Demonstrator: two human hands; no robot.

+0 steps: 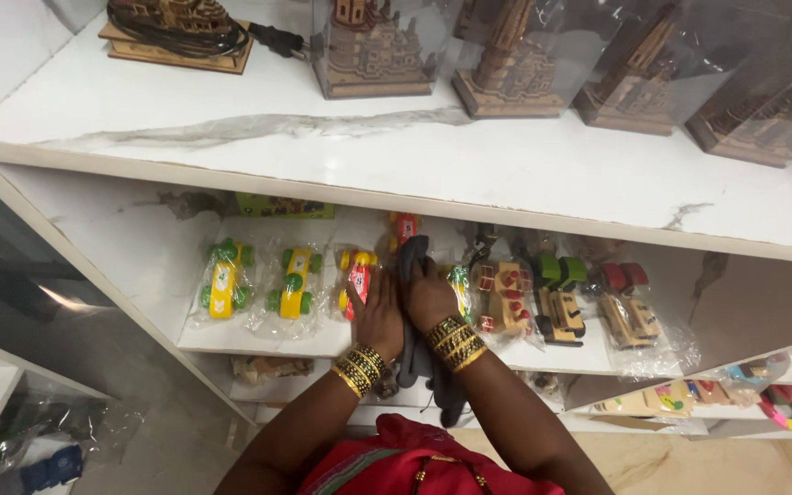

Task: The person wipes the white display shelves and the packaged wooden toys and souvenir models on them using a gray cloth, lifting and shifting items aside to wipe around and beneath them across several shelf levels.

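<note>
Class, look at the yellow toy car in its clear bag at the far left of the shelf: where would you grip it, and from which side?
Grip the yellow car across its narrow body between the green wheels, from the open shelf front; it lies lengthwise, nose inward.
</note>
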